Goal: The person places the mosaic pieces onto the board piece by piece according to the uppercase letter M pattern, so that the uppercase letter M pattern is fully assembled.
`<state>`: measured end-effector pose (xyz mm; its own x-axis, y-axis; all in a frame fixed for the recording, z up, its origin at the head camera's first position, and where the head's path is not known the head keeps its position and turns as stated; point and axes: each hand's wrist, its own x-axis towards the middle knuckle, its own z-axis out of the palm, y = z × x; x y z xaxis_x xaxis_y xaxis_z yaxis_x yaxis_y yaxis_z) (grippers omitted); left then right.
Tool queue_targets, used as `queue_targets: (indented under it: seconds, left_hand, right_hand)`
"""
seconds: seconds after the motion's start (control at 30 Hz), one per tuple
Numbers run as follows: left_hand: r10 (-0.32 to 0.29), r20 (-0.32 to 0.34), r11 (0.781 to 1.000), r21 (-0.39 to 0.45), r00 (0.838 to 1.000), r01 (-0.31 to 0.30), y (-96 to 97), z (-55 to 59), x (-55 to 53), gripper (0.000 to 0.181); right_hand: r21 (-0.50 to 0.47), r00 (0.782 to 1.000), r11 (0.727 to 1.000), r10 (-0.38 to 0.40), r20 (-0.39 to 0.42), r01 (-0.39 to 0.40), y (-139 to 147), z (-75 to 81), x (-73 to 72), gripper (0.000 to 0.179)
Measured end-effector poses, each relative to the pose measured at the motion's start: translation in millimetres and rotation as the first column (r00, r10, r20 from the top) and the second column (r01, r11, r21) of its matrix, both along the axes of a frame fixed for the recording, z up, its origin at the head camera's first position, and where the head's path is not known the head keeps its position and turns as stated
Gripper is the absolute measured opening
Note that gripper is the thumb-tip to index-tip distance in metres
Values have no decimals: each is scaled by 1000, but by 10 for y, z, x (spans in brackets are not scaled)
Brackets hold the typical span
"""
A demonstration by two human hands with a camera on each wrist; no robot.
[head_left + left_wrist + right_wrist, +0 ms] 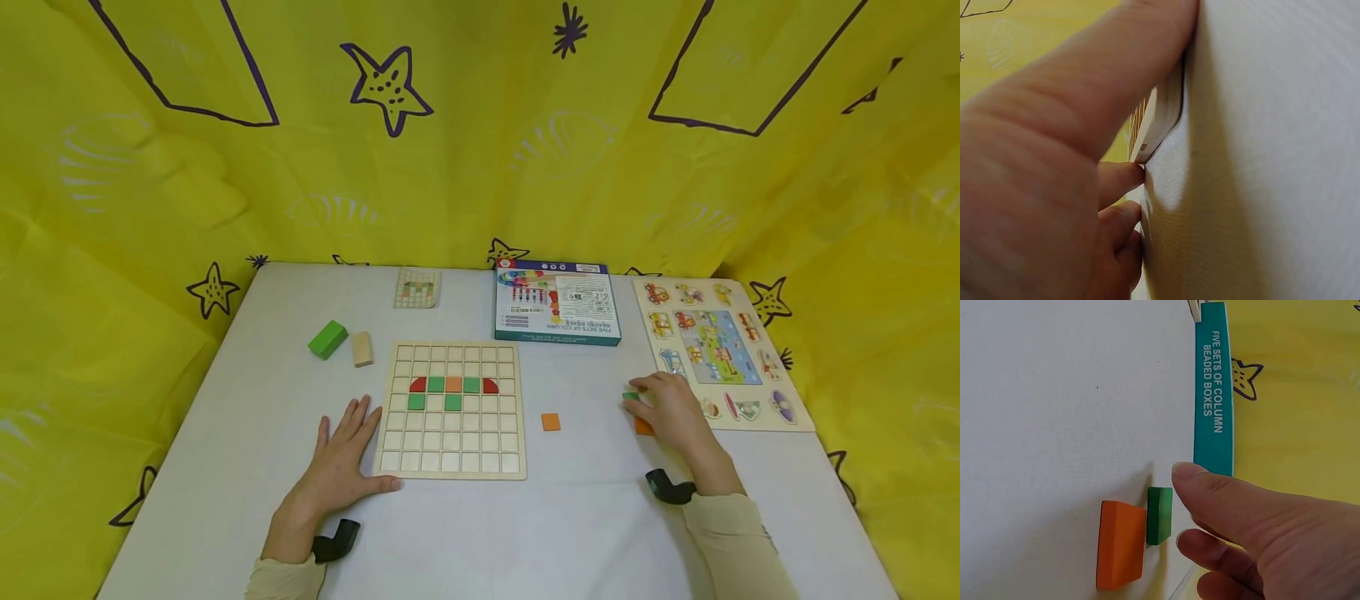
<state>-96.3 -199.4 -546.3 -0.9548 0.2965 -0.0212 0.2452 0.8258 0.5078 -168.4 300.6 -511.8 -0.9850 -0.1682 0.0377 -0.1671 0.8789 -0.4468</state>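
My left hand [341,462] lies spread at the left edge of a wooden grid board [450,440], its thumb at the near left corner. In the left wrist view, the fingertips are right at the board's side. Red rounded tiles [491,387], green square tiles [416,402] and an orange square tile [453,384] sit in the grid. On the right, my right hand [675,412] has its thumb and forefinger parted around a green tile [1160,515]. The right wrist view shows the fingertips just short of that tile. An orange tile [1121,545] lies beside it.
A loose orange tile [551,422] lies between the board and my right hand. Behind are a pattern card [408,292] and a beaded-boxes carton [557,304]. A picture puzzle board [660,292] is at right; green [327,340] and plain wooden [362,349] blocks are at left.
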Motion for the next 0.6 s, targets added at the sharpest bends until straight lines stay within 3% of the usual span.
queue_targets:
  seconds: [0.6]
  left_hand:
    - [0,-9,1000,-4,1000,0,-4,-9,-10,115]
  right_hand:
    - [29,999,999,12,35,-13,22,-33,-15,27]
